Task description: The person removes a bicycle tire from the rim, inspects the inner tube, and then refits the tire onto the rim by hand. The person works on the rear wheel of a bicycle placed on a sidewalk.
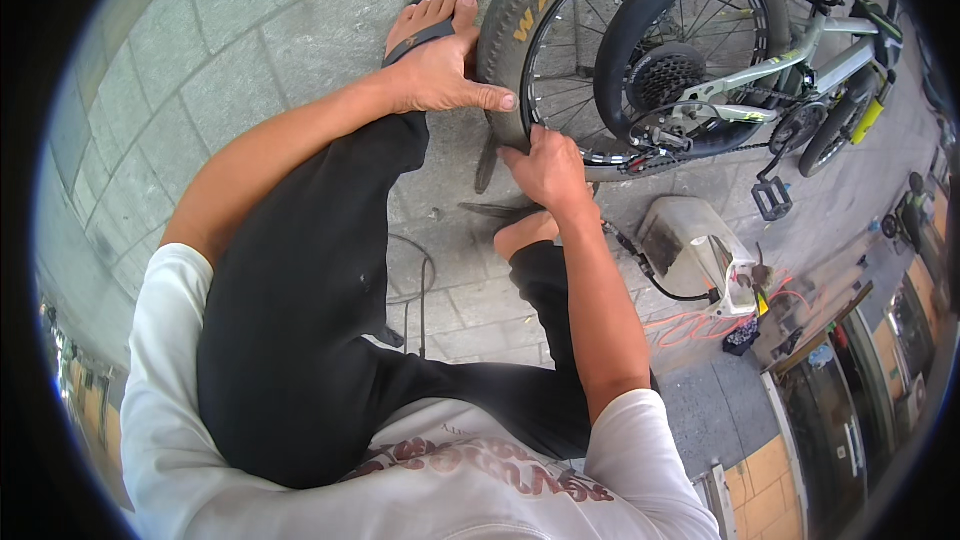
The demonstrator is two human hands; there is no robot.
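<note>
Two-handed, we seemingly work the bicycle tyre (503, 50): right hand (550, 172) curled, left hand (438, 77) thumb-out, holds unclear; next probably calls for firm pressure.

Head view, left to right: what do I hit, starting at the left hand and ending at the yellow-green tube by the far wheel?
Left hand → right hand → rear cassette → pedal → yellow-green tube.

Soft, even daylight; faint shadows; fisheye curvature bends the edges, 4 corners black.
</note>
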